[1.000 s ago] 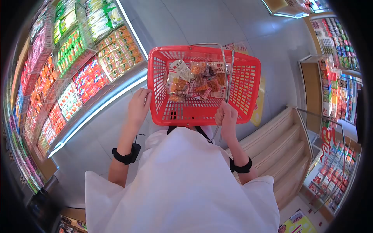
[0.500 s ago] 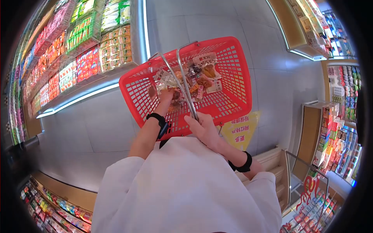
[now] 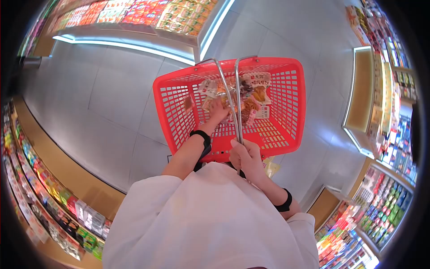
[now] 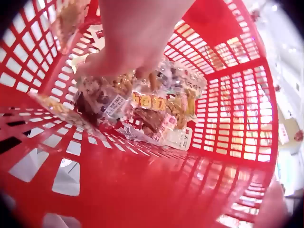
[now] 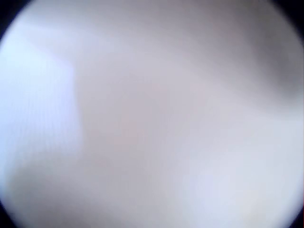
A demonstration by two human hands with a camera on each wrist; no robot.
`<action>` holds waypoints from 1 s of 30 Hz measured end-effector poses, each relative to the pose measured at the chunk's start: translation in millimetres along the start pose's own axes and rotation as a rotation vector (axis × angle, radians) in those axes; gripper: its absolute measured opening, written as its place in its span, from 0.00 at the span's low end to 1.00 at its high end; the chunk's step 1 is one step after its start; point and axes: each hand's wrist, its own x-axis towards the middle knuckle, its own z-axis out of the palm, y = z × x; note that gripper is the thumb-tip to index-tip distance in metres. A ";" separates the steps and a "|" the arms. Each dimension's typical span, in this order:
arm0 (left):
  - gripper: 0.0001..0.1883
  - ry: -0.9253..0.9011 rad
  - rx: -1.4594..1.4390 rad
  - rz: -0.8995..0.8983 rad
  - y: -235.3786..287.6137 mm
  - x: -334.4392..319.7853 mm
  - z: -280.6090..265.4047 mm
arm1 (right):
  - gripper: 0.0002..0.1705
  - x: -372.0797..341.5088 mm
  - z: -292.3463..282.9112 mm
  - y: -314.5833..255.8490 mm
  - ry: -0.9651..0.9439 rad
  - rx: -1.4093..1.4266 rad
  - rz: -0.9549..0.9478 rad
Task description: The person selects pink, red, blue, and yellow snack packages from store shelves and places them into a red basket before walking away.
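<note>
A red shopping basket [image 3: 162, 107] with pierced sides hangs in front of the body. My right hand [image 3: 247, 157] grips its two metal handles [image 3: 238, 105], which stand close together. My left hand [image 3: 218, 112] is down inside the basket at the left of the packets. In the left wrist view that hand [image 4: 137, 35] comes from above, with thumb and fingers apart over the heap. Several clear-wrapped snack packets [image 4: 154, 116] lie at the bottom of the basket. One brownish packet [image 3: 188, 103] sits apart by the basket's left wall. The right wrist view is only a pale blur.
A lit shelf of packaged snacks [image 3: 183, 18] stands ahead to the left, its glowing edge near the basket. More stocked shelves line the left side [image 3: 62, 197] and the right side [image 3: 385, 206]. Grey floor tiles [image 3: 112, 98] lie between them.
The left hand went from outside the basket's left rim down into it, onto the packets. Both handles are now held upright together. The view has turned, so the shelves have shifted.
</note>
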 end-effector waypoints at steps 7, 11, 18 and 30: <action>0.32 0.010 -0.416 -0.388 -10.5 9.3 -61.4 | 0.17 6.8 -2.7 -7.7 0.008 0.062 0.015; 0.28 0.208 0.216 -0.354 -13.0 12.0 -54.4 | 0.17 -1.7 -21.5 -10.1 0.019 0.033 -0.004; 0.19 0.117 0.327 -0.272 -6.8 13.1 -73.5 | 0.15 -4.3 -8.9 -10.6 0.025 0.024 -0.002; 0.13 0.007 0.558 0.200 100.6 6.0 -99.3 | 0.19 18.0 -38.5 -24.1 0.191 0.129 -0.055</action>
